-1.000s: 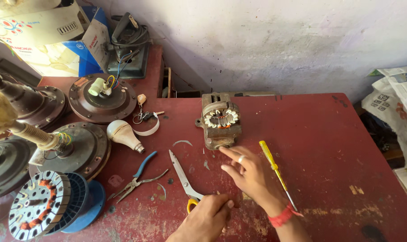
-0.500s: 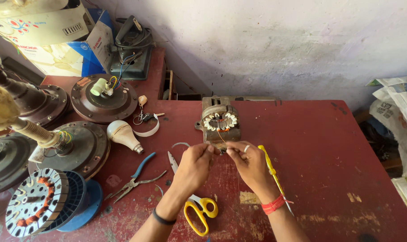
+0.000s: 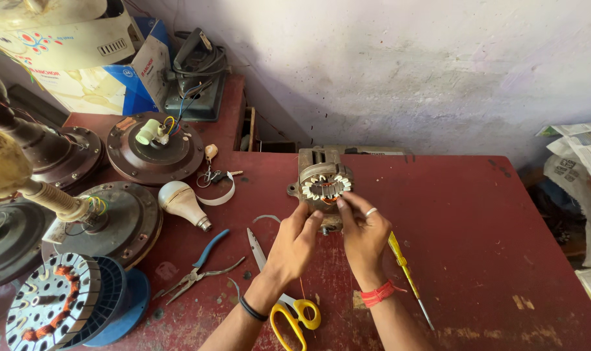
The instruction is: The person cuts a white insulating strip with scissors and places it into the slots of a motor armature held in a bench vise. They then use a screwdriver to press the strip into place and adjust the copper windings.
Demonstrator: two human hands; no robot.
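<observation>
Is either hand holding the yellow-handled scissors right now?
No, the scissors lie on the table while the left hand and right hand touch the small motor.

- Cardboard carton [image 3: 81,71]: rear left corner of the bench, rectangular, white and cream with blue panels and red-orange markings.
- Folded newspapers [image 3: 585,162]: right edge, beside the bench, white with print.

Small fan-repair workshop, worn red bench [image 3: 477,214], ceiling-fan motor housings [image 3: 156,146] at ten o'clock, wound stator [image 3: 52,305] at eight, pliers [image 3: 198,266] and scissors [image 3: 289,305] nearby.
</observation>
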